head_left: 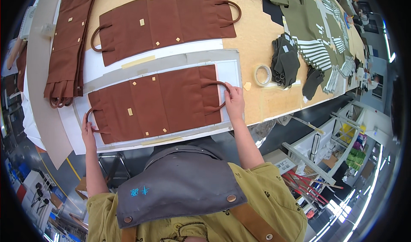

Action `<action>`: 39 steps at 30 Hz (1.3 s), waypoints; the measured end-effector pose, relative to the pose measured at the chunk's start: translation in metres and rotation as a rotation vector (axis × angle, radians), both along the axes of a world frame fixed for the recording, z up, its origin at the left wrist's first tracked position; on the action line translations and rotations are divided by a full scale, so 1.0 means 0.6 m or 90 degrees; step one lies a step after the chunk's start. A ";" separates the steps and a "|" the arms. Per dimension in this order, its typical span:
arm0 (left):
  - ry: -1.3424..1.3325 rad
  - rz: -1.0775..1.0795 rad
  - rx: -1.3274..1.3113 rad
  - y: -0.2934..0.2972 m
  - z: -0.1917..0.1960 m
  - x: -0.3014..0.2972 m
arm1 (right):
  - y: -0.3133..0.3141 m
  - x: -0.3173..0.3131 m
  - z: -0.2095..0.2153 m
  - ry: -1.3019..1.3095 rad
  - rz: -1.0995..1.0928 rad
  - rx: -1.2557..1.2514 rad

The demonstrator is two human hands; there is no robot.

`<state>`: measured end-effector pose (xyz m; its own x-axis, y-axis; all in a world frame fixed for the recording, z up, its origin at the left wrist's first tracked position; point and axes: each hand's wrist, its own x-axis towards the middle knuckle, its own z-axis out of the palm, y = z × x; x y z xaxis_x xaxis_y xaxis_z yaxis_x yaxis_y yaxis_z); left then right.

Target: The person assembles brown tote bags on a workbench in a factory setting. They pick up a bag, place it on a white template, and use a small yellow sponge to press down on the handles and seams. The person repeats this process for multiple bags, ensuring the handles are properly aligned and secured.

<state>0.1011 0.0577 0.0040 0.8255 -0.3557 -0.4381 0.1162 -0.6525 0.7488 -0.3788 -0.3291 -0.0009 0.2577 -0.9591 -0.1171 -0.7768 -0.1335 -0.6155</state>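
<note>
A brown fabric bag panel point(147, 100) lies flat in front of me, with a looped handle at each end and several small beige tape pieces on it. My left hand point(88, 135) is closed on the handle loop at its left end. At the right end, my right hand point(234, 101) grips the other brown handle loop point(222, 84) between thumb and fingers. Beneath the panel is a white board with a grey border point(233, 64). Farther back lies a second brown panel point(180, 17) of the same kind, its handles spread outward.
Folded brown panels point(66, 66) are stacked at the left on a grey board strip point(40, 79). To the right are a tape roll point(262, 75), a pile of dark fabric pieces point(284, 60) and olive fabric point(295, 17) with striped pieces. A metal frame rack point(317, 160) stands beyond the table edge.
</note>
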 end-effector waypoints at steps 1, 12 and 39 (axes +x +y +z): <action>-0.006 -0.006 -0.002 0.002 -0.002 0.002 | 0.000 0.000 0.000 0.002 0.007 -0.007; -0.003 -0.016 -0.010 0.001 -0.006 0.000 | -0.005 0.000 -0.004 0.016 0.004 -0.029; -0.081 -0.019 0.005 0.000 -0.002 -0.018 | -0.009 -0.002 -0.012 -0.003 0.038 0.000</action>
<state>0.0906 0.0577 0.0030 0.8634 -0.3784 -0.3337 0.0012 -0.6599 0.7514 -0.3798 -0.3346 -0.0078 0.3155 -0.9419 -0.1153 -0.7648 -0.1805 -0.6184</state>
